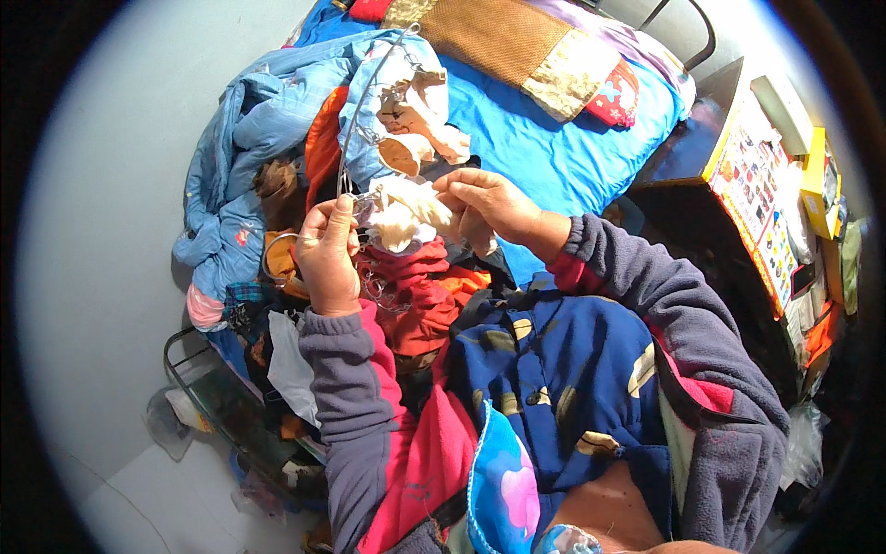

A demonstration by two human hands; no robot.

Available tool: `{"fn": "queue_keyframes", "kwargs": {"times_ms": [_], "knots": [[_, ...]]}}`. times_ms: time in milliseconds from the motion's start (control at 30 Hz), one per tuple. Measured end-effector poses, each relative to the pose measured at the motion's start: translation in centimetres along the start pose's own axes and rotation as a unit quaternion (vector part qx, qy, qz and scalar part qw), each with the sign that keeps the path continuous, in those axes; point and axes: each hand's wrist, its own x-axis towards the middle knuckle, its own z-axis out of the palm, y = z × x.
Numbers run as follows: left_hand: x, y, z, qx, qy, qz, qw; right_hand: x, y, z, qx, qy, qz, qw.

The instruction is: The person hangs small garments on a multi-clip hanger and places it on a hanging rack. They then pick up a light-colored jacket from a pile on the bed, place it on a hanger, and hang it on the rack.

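Note:
My left hand (329, 254) is closed, thumb and fingers pinching the lower end of a long metal wire hanger (352, 125), which has a small loop at its far end. Small clips appear along the wire. A bunched cream cloth (403, 208), perhaps a sock, hangs at the near end between my hands. My right hand (498, 201) pinches the right side of this cloth, its thumb and forefinger together. Farther up the wire, several peach and beige cloth pieces (403, 152) lie against a pale blue quilt (221, 175). Fingers hide part of the cream cloth's right edge.
A bed with a bright blue sheet (591, 166) lies ahead, a folded brown mat (489, 42) across its far side. Red clothes (411, 305) are heaped beneath my hands. A dark cabinet (683, 152) stands right; a curved metal rail (169, 346) is at the left.

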Motion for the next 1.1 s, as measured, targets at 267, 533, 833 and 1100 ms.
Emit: {"fn": "queue_keyframes", "kwargs": {"times_ms": [267, 533, 833, 1100], "knots": [[0.2, -0.2, -0.9, 0.02, 0.008, -0.009, 1.0, 1.0, 8.5, -10.8, -0.118, 0.256, 0.239, 0.929], [0.9, -1.5, -1.0, 0.003, 0.024, -0.058, 0.998, -1.3, 5.3, -1.8, -0.284, -0.1, -0.205, 0.931], [0.8, -1.5, -1.3, 0.012, 0.011, -0.044, 0.999, 0.1, -2.5, 3.2, -0.385, -0.074, -0.341, 0.854], [0.3, -1.7, -1.6, 0.041, 0.008, -0.01, 0.999, -1.2, -8.7, 1.5, -0.041, -0.032, -0.099, 0.994]]}}
